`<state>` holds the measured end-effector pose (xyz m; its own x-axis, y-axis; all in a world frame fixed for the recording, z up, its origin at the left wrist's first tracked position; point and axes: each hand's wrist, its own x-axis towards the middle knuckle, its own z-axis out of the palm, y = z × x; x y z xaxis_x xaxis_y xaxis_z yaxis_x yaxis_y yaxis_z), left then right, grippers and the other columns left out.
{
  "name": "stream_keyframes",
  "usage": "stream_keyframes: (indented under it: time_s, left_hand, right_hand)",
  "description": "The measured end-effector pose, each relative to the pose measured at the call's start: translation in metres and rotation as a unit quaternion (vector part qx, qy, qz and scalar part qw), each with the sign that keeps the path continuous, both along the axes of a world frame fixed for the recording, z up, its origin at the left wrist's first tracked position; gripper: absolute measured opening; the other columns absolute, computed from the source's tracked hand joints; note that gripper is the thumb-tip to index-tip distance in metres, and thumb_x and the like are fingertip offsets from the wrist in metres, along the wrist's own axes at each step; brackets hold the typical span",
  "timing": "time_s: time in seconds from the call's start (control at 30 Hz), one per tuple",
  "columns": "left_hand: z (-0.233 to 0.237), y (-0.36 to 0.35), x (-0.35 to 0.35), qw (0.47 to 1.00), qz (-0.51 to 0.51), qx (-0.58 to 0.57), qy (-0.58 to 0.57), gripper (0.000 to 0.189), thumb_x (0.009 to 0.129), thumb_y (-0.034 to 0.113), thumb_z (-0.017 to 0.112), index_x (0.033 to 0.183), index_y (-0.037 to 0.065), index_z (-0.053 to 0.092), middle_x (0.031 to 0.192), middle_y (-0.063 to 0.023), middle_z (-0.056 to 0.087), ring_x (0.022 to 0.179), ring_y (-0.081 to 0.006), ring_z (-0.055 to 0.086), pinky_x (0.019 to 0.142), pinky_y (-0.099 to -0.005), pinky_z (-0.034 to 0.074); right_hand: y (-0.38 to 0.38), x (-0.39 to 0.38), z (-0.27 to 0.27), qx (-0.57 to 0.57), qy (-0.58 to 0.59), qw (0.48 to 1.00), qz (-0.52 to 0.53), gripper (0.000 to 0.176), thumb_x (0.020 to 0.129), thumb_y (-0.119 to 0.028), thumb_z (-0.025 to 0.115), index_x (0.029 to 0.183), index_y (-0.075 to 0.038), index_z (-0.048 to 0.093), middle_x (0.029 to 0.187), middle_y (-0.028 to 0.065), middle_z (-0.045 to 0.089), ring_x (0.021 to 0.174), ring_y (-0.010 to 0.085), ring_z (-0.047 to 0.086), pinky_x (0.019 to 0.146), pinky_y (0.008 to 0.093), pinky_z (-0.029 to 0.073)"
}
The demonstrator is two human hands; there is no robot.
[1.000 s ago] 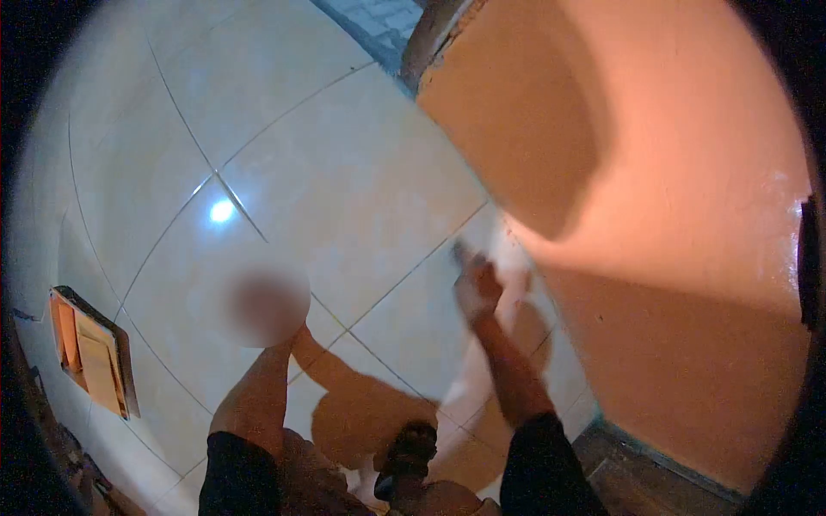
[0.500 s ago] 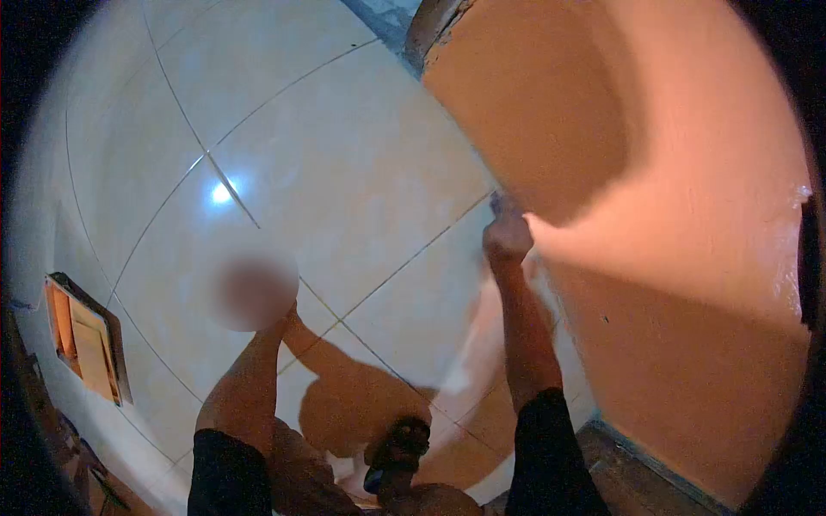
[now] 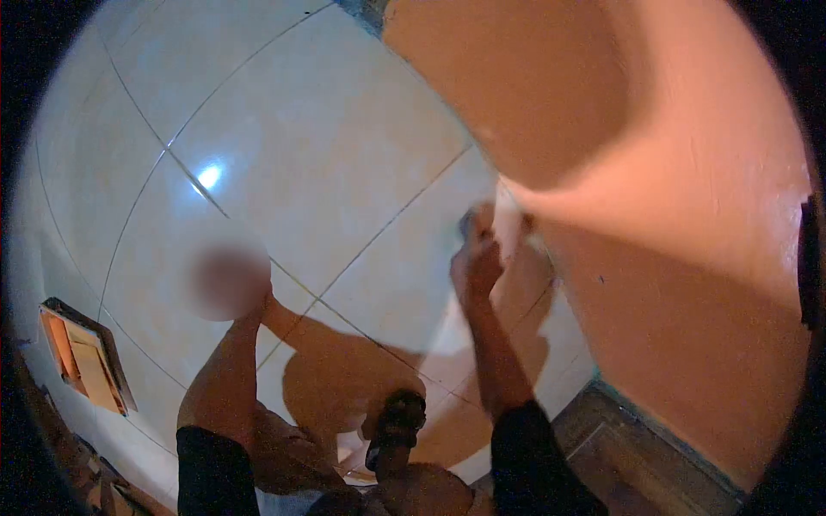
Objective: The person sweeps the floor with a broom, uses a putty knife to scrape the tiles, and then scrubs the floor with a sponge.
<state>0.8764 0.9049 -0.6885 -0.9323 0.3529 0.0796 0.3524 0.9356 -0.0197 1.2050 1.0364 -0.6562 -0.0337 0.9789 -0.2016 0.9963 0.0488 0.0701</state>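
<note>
My left hand (image 3: 231, 282) is over the tiled floor (image 3: 344, 198) at left of centre. A round blur covers its fingers, so their pose and anything in them are hidden. Near the foot of the orange wall, my right hand (image 3: 477, 262) is closed, fingers curled round a small greyish thing (image 3: 468, 225) whose kind I cannot make out. That hand is low over the tiles, a short way from the wall's base. Between my forearms, a foot in a black sandal (image 3: 397, 426) shows at the bottom.
The orange wall (image 3: 688, 241) rises along the right, partly shadowed. A dark-edged rectangular thing with orange and tan panels (image 3: 90, 357) is at the far left. A brown, worn floor section (image 3: 628, 456) lies at the lower right.
My right hand has moved left and slightly down, away from the wall's base. The view has shifted, so the floor, wall and left hand appear somewhat displaced.
</note>
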Motion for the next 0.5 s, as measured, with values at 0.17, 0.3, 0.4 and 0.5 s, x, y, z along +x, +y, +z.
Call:
stream_keyframes:
  time_s: [0.17,0.3,0.4,0.5]
  left_hand:
    - [0.008,0.011,0.001,1.000,0.004,-0.006,-0.004,0.032,0.092,0.040,0.047,0.108,0.013,0.054,0.109,-0.0131,0.050,0.103,-0.0332,0.049,0.080,-0.0549,0.041]
    - [0.010,0.013,-0.003,0.999,-0.001,-0.033,0.012,0.036,0.094,0.043,0.044,0.109,0.012,0.054,0.109,-0.0149,0.052,0.103,-0.0348,0.052,0.078,-0.0558,0.043]
    - [0.000,0.001,-0.005,0.999,-0.018,-0.030,0.025,0.037,0.095,0.043,0.042,0.110,0.012,0.055,0.111,-0.0160,0.052,0.102,-0.0362,0.053,0.076,-0.0572,0.044]
    - [0.002,0.014,0.001,0.999,-0.019,-0.004,0.043,0.036,0.095,0.043,0.043,0.110,0.013,0.056,0.110,-0.0161,0.053,0.101,-0.0367,0.054,0.075,-0.0575,0.045]
  right_hand:
    - [-0.039,-0.011,-0.019,-0.003,-0.077,0.995,0.057,0.037,0.085,-0.007,0.057,0.122,-0.009,0.059,0.099,0.0198,0.062,0.087,0.0356,0.063,0.075,0.0535,0.053]
    - [-0.054,0.014,-0.027,-0.042,0.147,0.987,-0.038,0.030,0.092,-0.020,0.059,0.118,-0.005,0.058,0.100,0.0195,0.065,0.095,0.0313,0.064,0.076,0.0454,0.053]
    - [0.054,0.045,-0.009,-0.040,0.217,0.962,-0.160,0.034,0.095,-0.020,0.058,0.124,-0.002,0.057,0.107,0.0195,0.066,0.100,0.0300,0.064,0.083,0.0430,0.051]
    - [0.007,-0.006,0.039,0.003,0.329,0.922,-0.202,0.038,0.098,-0.020,0.056,0.130,0.000,0.056,0.114,0.0195,0.068,0.105,0.0288,0.065,0.090,0.0406,0.049]
